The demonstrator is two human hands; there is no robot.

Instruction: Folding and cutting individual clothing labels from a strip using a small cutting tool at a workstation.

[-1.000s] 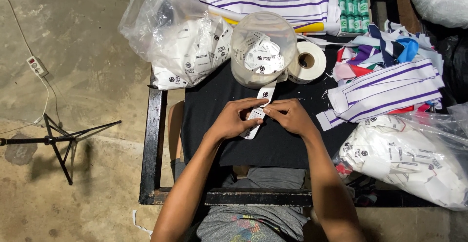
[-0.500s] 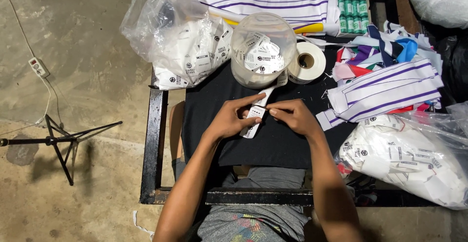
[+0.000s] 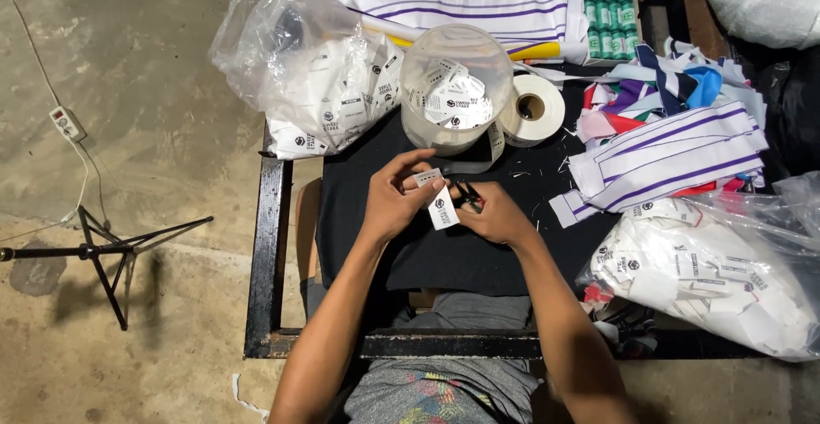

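Left hand (image 3: 395, 200) pinches a white woven label (image 3: 442, 209) between thumb and fingertips, over the black cloth (image 3: 444, 257) at table centre. Right hand (image 3: 494, 216) is closed around small snips (image 3: 468, 193), touching the label at its 3 o'clock. Clear tub of labels (image 3: 456, 98) sits at 12 o'clock, label tape roll (image 3: 532, 110) at 1, plastic bag of labels (image 3: 320, 91) at 10, striped fabric strips (image 3: 670, 155) at 3. Risk, as I judge it: blades are close to the left fingertips, so a slip could nick skin or cut the label crooked.
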